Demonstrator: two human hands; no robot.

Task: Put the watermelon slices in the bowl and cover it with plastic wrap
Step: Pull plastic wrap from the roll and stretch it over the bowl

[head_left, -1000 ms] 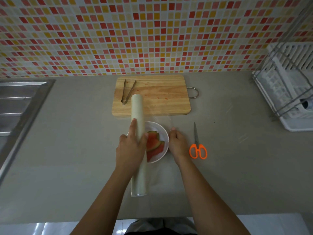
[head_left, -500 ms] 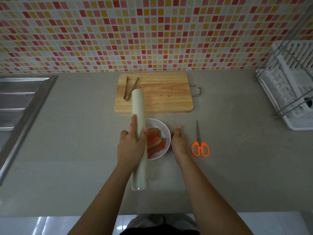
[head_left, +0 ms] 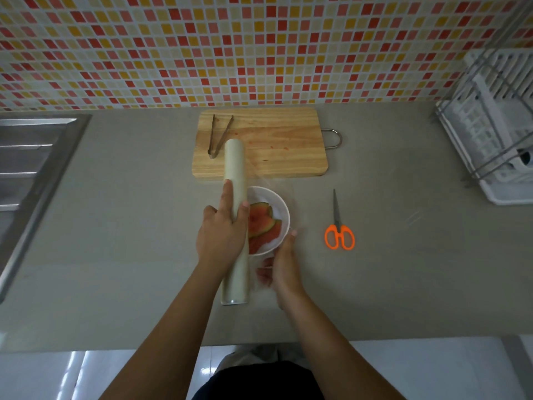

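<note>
A white bowl (head_left: pixel 281 207) on the grey counter holds watermelon slices (head_left: pixel 261 223) with green rinds. A long pale roll of plastic wrap (head_left: pixel 235 166) lies along the bowl's left side, pointing away from me. My left hand (head_left: pixel 222 232) grips the roll at its middle. A clear sheet of wrap (head_left: pixel 271 186) stretches from the roll over the bowl. My right hand (head_left: pixel 281 262) is at the bowl's near right rim, fingers pinching the sheet's edge against it.
A wooden cutting board (head_left: pixel 277 145) with metal tongs (head_left: pixel 219 137) lies behind the bowl. Orange-handled scissors (head_left: pixel 339 226) lie to the right. A white dish rack (head_left: pixel 496 134) stands at far right, a steel sink (head_left: pixel 31 168) at far left.
My right hand has slid from the bowl's right side toward me, down to its near right rim, taking the wrap edge with it. The left hand and roll have hardly moved.
</note>
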